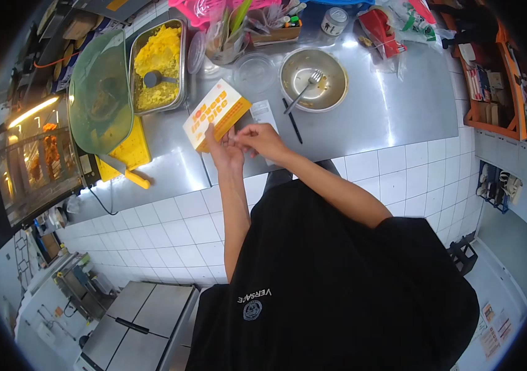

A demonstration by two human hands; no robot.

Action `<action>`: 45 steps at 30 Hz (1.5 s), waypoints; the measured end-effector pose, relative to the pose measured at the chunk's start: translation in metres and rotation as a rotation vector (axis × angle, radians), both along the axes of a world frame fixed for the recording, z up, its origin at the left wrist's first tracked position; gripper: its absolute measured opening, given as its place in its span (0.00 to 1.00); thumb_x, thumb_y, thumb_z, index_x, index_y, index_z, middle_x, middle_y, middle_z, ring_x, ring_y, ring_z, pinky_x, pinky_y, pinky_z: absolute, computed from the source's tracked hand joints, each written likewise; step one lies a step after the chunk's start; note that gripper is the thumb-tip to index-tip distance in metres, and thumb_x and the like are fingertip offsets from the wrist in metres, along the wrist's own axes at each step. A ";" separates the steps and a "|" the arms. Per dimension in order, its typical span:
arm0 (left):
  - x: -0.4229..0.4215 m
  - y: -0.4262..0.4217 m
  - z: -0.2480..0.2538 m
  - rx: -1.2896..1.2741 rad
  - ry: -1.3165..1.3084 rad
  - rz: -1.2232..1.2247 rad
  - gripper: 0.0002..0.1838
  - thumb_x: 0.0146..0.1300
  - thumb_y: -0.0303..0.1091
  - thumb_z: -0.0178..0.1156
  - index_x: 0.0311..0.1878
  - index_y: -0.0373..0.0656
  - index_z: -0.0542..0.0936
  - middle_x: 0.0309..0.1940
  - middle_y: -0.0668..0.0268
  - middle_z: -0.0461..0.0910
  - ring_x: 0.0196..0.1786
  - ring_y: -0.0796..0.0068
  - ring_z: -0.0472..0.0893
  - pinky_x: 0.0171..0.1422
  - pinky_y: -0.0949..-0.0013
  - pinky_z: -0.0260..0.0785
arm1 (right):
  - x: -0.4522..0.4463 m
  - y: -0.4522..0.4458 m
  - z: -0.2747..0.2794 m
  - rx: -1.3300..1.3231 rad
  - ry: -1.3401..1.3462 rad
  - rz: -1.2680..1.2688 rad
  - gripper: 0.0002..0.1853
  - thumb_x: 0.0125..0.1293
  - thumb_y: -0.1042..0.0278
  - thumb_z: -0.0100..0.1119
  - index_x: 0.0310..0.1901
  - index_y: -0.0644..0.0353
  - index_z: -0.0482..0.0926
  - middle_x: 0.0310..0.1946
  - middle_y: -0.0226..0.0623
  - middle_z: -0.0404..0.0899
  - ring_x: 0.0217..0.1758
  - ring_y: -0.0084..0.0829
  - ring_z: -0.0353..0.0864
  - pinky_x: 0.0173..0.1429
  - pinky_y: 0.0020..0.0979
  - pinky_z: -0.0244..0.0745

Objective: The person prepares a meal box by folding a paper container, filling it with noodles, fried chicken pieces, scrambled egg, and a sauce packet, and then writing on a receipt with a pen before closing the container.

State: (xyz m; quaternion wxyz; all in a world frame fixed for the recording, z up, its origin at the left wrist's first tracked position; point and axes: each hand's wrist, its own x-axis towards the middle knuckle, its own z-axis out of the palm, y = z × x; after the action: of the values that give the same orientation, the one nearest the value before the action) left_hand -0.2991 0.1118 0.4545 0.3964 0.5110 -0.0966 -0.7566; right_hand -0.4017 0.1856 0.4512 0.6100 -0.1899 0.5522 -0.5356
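Note:
My left hand [229, 153] is at the lower edge of a white and yellow printed box [217, 111], its thumb against the box's side. The box lies tilted on the steel counter. Close beside it, my right hand [262, 141] has its fingers pinched together near my left fingertips; anything between them is too small to make out. A white paper slip [263, 115] lies just beyond my right hand, with a black pen [292, 120] to its right.
A metal bowl [314, 79] with a fork stands to the right. At the left are a tray of yellow food [182, 62], a green lid [100, 93] and a knife [129, 173] on a yellow board. A lit display cabinet [35, 161] stands at the far left.

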 end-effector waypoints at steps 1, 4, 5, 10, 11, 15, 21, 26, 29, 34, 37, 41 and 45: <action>0.003 0.000 0.000 0.000 -0.004 -0.030 0.36 0.54 0.55 0.70 0.58 0.40 0.70 0.50 0.66 0.72 0.56 0.71 0.73 0.63 0.63 0.66 | 0.006 -0.007 -0.010 0.003 0.010 -0.057 0.11 0.66 0.65 0.66 0.40 0.66 0.82 0.28 0.32 0.82 0.28 0.19 0.80 0.26 0.23 0.74; 0.009 -0.002 -0.013 0.043 0.035 -0.089 0.34 0.55 0.59 0.68 0.55 0.43 0.73 0.46 0.70 0.74 0.51 0.75 0.73 0.52 0.67 0.64 | 0.012 -0.017 -0.026 0.059 0.079 -0.100 0.12 0.65 0.63 0.66 0.39 0.65 0.83 0.28 0.33 0.84 0.27 0.21 0.82 0.26 0.23 0.74; 0.009 -0.004 -0.015 0.053 0.021 -0.101 0.34 0.55 0.60 0.67 0.55 0.44 0.74 0.46 0.70 0.75 0.50 0.76 0.73 0.51 0.67 0.63 | 0.013 -0.020 -0.029 0.077 0.100 -0.113 0.12 0.64 0.63 0.66 0.38 0.64 0.84 0.29 0.33 0.85 0.27 0.22 0.83 0.26 0.24 0.75; 0.013 -0.007 -0.019 0.075 -0.034 -0.161 0.36 0.58 0.64 0.61 0.59 0.45 0.72 0.45 0.67 0.74 0.44 0.73 0.72 0.50 0.65 0.63 | 0.017 -0.026 -0.038 0.048 0.133 -0.116 0.10 0.65 0.64 0.65 0.37 0.64 0.84 0.28 0.34 0.85 0.24 0.22 0.82 0.26 0.24 0.74; 0.013 -0.007 -0.019 0.086 -0.035 -0.152 0.35 0.57 0.63 0.63 0.58 0.45 0.73 0.46 0.68 0.75 0.46 0.74 0.72 0.51 0.65 0.62 | 0.018 -0.025 -0.039 0.052 0.143 -0.127 0.10 0.65 0.64 0.65 0.37 0.64 0.84 0.28 0.34 0.85 0.24 0.22 0.81 0.25 0.24 0.73; 0.015 -0.006 -0.019 0.110 -0.024 -0.137 0.34 0.54 0.61 0.67 0.56 0.47 0.73 0.49 0.68 0.75 0.51 0.76 0.71 0.53 0.65 0.60 | 0.022 -0.025 -0.040 0.068 0.167 -0.105 0.11 0.68 0.63 0.65 0.41 0.63 0.83 0.29 0.31 0.82 0.27 0.18 0.79 0.27 0.22 0.72; 0.016 -0.004 -0.013 0.110 -0.037 -0.092 0.33 0.55 0.57 0.68 0.57 0.45 0.73 0.49 0.67 0.75 0.51 0.75 0.71 0.50 0.67 0.62 | 0.021 -0.008 -0.003 0.019 0.231 -0.052 0.09 0.69 0.66 0.63 0.42 0.62 0.83 0.29 0.29 0.82 0.28 0.18 0.79 0.28 0.22 0.72; 0.016 -0.005 -0.019 0.093 0.004 -0.096 0.31 0.56 0.57 0.68 0.55 0.45 0.75 0.42 0.68 0.76 0.45 0.77 0.70 0.45 0.68 0.62 | 0.023 -0.012 -0.014 -0.002 0.171 -0.101 0.10 0.66 0.65 0.64 0.41 0.63 0.84 0.31 0.33 0.84 0.28 0.21 0.81 0.29 0.24 0.73; 0.015 -0.004 -0.014 0.086 0.029 -0.102 0.29 0.57 0.56 0.68 0.53 0.45 0.76 0.38 0.70 0.76 0.41 0.77 0.70 0.41 0.69 0.61 | 0.027 -0.019 -0.027 0.008 0.174 -0.139 0.08 0.68 0.66 0.64 0.40 0.63 0.83 0.29 0.30 0.82 0.27 0.19 0.79 0.26 0.22 0.71; 0.017 -0.004 -0.024 0.120 0.029 -0.098 0.29 0.57 0.57 0.67 0.52 0.45 0.77 0.38 0.70 0.77 0.41 0.78 0.70 0.37 0.70 0.59 | 0.035 -0.024 -0.039 0.063 0.207 -0.196 0.08 0.68 0.66 0.65 0.38 0.62 0.82 0.27 0.29 0.81 0.24 0.17 0.77 0.24 0.21 0.68; 0.019 -0.005 -0.030 0.147 0.052 -0.106 0.28 0.57 0.56 0.67 0.53 0.45 0.77 0.39 0.70 0.78 0.42 0.79 0.71 0.39 0.71 0.59 | 0.036 -0.025 -0.039 0.067 0.210 -0.233 0.09 0.67 0.65 0.65 0.37 0.62 0.82 0.26 0.29 0.81 0.23 0.17 0.76 0.23 0.21 0.67; 0.014 -0.001 -0.021 0.140 0.014 -0.055 0.27 0.58 0.54 0.67 0.53 0.46 0.77 0.41 0.70 0.79 0.45 0.79 0.73 0.44 0.70 0.61 | 0.043 -0.024 -0.065 0.111 0.363 -0.278 0.10 0.67 0.63 0.66 0.36 0.63 0.81 0.23 0.29 0.79 0.21 0.18 0.75 0.22 0.21 0.66; 0.011 0.003 -0.020 0.107 0.036 -0.028 0.27 0.58 0.54 0.68 0.53 0.46 0.76 0.42 0.71 0.79 0.46 0.78 0.74 0.48 0.70 0.63 | 0.054 -0.022 -0.064 0.281 0.378 -0.266 0.18 0.61 0.54 0.69 0.37 0.64 0.84 0.31 0.41 0.86 0.31 0.34 0.84 0.39 0.35 0.76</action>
State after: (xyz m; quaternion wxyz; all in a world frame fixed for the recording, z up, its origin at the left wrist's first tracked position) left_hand -0.2885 0.1148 0.4343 0.3594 0.5165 -0.0560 -0.7751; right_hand -0.3474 0.1632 0.3871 0.4408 -0.1260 0.7452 -0.4843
